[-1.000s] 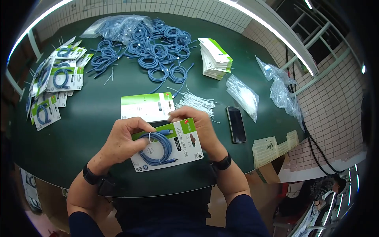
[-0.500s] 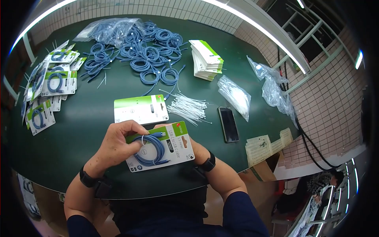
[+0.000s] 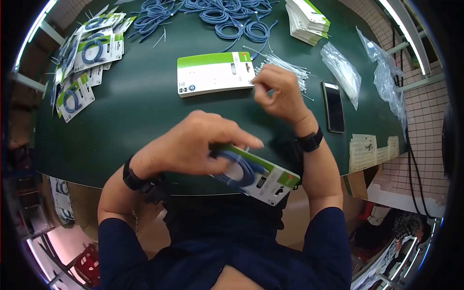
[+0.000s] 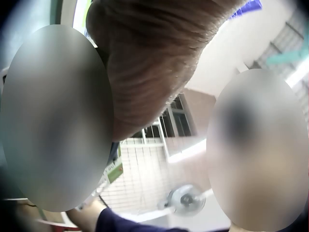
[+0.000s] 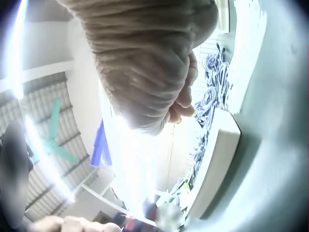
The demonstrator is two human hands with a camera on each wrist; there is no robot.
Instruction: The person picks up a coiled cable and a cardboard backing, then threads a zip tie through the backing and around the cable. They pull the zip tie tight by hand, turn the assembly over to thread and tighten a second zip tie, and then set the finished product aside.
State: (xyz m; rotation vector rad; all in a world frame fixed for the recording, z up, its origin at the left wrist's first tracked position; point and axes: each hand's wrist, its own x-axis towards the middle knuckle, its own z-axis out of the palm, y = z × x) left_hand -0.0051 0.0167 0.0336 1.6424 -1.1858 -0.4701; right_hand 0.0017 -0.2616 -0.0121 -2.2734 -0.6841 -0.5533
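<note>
In the head view my left hand (image 3: 193, 142) grips a white-green card with a coiled blue cable (image 3: 241, 169), thumb and fingers at its left end. The card tilts down to the right, slightly blurred, near the table's front edge. My right hand (image 3: 282, 94) is off that card, its fingers curled beside the right end of a flat stack of blank cards (image 3: 212, 77) and the loose white cable ties (image 3: 290, 65). Nothing shows between its fingers. The right wrist view shows the curled right hand (image 5: 149, 72) above the card stack (image 5: 217, 159); the left wrist view shows mostly the left palm (image 4: 145, 63).
Finished-looking carded cables (image 3: 99, 50) lie piled at the left. Loose blue cables (image 3: 222, 14) spread along the back, with a taller card stack (image 3: 307, 21) beside them. A phone (image 3: 333, 106), a bag of ties (image 3: 342, 72) and crumpled plastic (image 3: 386, 82) lie at the right.
The carded cable has swung down to the right in my left hand. My right hand has come out from behind it and moved up beside the flat card stack. The head view has shifted.
</note>
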